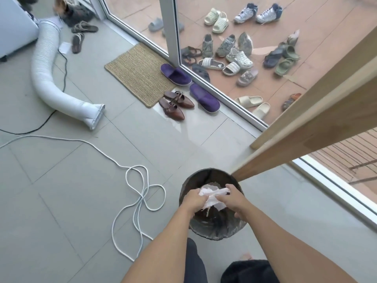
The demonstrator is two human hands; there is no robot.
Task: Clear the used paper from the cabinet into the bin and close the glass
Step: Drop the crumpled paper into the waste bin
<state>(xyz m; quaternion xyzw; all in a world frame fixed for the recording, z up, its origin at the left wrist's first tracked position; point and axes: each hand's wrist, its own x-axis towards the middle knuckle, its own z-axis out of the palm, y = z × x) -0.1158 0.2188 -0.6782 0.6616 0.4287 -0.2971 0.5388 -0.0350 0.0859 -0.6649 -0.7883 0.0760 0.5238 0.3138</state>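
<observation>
- My left hand (193, 199) and right hand (231, 198) are both closed around the crumpled white paper (212, 196), low in the centre of the frame.
- The paper sits over the open mouth of the black-lined bin (206, 176).
- A wooden beam (306, 129) slants beside the bin's upper right rim.
- A white cord (140, 199) loops on the floor left of the bin.

Wooden beam (318, 119) crowds the bin (184, 190) rim's right; coiled white rope (140, 193) lies left

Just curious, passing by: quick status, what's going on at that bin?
Left hand and right hand both gripping crumpled paper. Paper over open bin, not dropped. Nothing blocking.
</observation>
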